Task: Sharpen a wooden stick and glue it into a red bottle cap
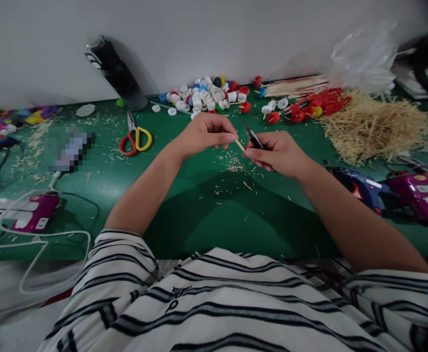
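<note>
Between the fingertips of my left hand (211, 133) is a short, thin wooden stick (239, 145), slanting down toward my right hand (278, 152). My right hand is closed around a utility knife (253, 136), its blade pointing up and to the left. The right thumb is close to the stick's lower end; whether it touches cannot be made out. Small wood shavings (235, 168) lie on the green table (214, 225) below both hands. Behind them is a heap of mostly white bottle caps (199, 98), with red caps on sticks (314, 105) to the right.
Scissors (136, 139), a phone (72, 152) and a black bottle (120, 73) stand or lie on the left. Farther left is a purple power strip (39, 212) with cables. On the right are a pile of wood shreds (375, 124), a blue glue gun (360, 188) and another purple power strip (421, 195).
</note>
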Tool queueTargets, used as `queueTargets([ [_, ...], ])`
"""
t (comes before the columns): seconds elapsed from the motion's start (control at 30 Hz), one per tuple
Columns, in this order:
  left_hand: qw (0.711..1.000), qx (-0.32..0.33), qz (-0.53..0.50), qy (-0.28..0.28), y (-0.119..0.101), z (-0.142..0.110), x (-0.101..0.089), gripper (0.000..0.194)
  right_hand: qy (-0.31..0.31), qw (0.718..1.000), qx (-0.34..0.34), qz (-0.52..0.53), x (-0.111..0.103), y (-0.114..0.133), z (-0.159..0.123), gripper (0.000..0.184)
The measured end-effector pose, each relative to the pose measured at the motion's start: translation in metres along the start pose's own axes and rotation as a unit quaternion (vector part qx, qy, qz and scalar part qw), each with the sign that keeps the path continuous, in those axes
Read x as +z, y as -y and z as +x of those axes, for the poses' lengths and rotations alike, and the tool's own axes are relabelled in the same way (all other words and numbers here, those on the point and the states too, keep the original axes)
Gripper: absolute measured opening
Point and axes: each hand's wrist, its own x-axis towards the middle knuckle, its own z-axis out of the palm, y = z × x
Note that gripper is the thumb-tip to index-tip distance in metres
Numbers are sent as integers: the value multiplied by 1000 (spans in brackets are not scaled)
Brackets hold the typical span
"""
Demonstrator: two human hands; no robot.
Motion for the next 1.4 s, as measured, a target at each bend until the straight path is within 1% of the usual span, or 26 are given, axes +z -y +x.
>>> queueTargets([
  [0.17, 1000, 3, 3, -7, -2, 0, 1, 24, -4, 1000, 10, 6, -1, -4, 1, 37],
  [0.27, 1000, 4, 1, -11, -1, 0, 0, 25, -28, 999, 26, 5, -7, -7, 2, 53],
  [0.33, 1000, 5, 0, -11, -1, 0, 0, 26, -48, 997, 40, -41, -14, -10, 5, 62],
  [0.37, 1000, 5, -1, -11, -1, 0, 0, 26, -55, 993, 48, -93, -18, -12, 6, 62],
  [0.4, 1000, 4, -2, -10, -1, 0, 0, 26, -59, 983, 56, -165, -23, -15, 7, 58],
  [0.43, 1000, 2, -4, -9, -1, 0, 0, 26, -63, 964, 69, -250, -28, -17, 9, 51],
  [0.5, 1000, -4, -9, -7, 0, 0, 0, 24, -68, 901, 112, -413, -38, -22, 12, 37],
  [0.53, 1000, -8, -11, -7, 0, 0, 0, 23, -68, 868, 141, -471, -42, -24, 13, 34],
  [0.57, 1000, -12, -13, -7, 0, 0, 0, 22, -69, 842, 171, -507, -47, -26, 14, 34],
  [0.6, 1000, -15, -14, -8, 0, 0, 0, 21, -70, 824, 200, -526, -51, -28, 15, 37],
  [0.67, 1000, -19, -15, -8, 1, 1, 0, 20, -86, 802, 247, -538, -58, -28, 15, 51],
  [0.7, 1000, -19, -15, -7, 1, 1, 0, 21, -101, 796, 256, -540, -60, -27, 15, 56],
  [0.77, 1000, -17, -15, -5, 1, 1, 0, 23, -128, 792, 246, -544, -64, -25, 14, 58],
  [0.83, 1000, -17, -14, -6, 0, 2, 1, 24, -143, 797, 228, -541, -64, -23, 15, 49],
  [0.9, 1000, -20, -22, -5, 0, 2, 1, 23, -162, 798, 223, -536, -63, -25, 16, 42],
  [1.03, 999, -27, -46, -6, 0, 1, 0, 18, -196, 783, 212, -552, -59, -33, 18, 38],
  [1.13, 998, -30, -49, -10, 2, 2, -2, 18, -197, 779, 210, -557, -55, -37, 19, 38],
  [1.23, 999, -32, -38, -15, 7, 3, -3, 19, -194, 779, 206, -559, -53, -35, 19, 37],
  [1.33, 999, -43, -13, -16, 13, 4, -5, 19, -177, 783, 213, -558, -52, -32, 19, 38],
  [1.4, 998, -61, 14, -3, 16, 5, -7, 17, -150, 790, 199, -560, -53, -33, 18, 43],
])
